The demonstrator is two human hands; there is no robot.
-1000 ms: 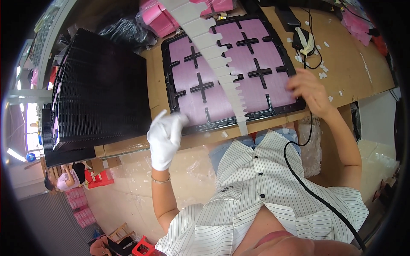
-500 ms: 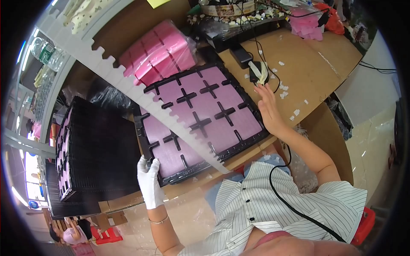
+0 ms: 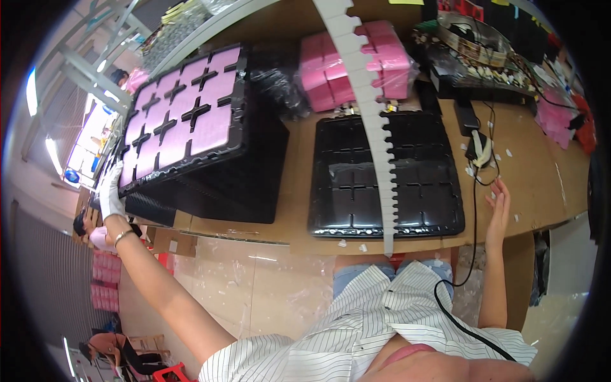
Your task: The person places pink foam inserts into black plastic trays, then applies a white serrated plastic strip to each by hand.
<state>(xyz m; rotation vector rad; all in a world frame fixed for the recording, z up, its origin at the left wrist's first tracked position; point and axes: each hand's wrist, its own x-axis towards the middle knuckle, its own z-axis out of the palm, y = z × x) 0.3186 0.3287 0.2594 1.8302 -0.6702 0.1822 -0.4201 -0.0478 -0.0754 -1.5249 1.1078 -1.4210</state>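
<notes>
My left hand (image 3: 112, 194), in a white glove, grips the near left edge of a black plastic tray (image 3: 238, 137) with pink panels (image 3: 181, 121) between cross-shaped ribs. That tray lies on top of a tall stack of black trays (image 3: 235, 191) at the left. In front of me on the table is another black tray (image 3: 344, 204), with bare, shiny compartments and no pink panels. My bare right hand (image 3: 499, 207) is at the right by the table's near edge, fingers stretched and nothing in them. Its fingertips are close to a black cord (image 3: 475, 210).
A pale notched strip (image 3: 372, 121) crosses the view over the front tray. Behind stands a plastic-wrapped pink bundle (image 3: 353, 63). Cardboard (image 3: 541, 184) covers the table, with white scraps on it. A black device (image 3: 468, 118) and a round bin (image 3: 474, 38) are at back right.
My view has turned left. The pink-panelled tray has left the spot before me, where a bare black tray now shows; my left hand has reached out to the stack at the left.
</notes>
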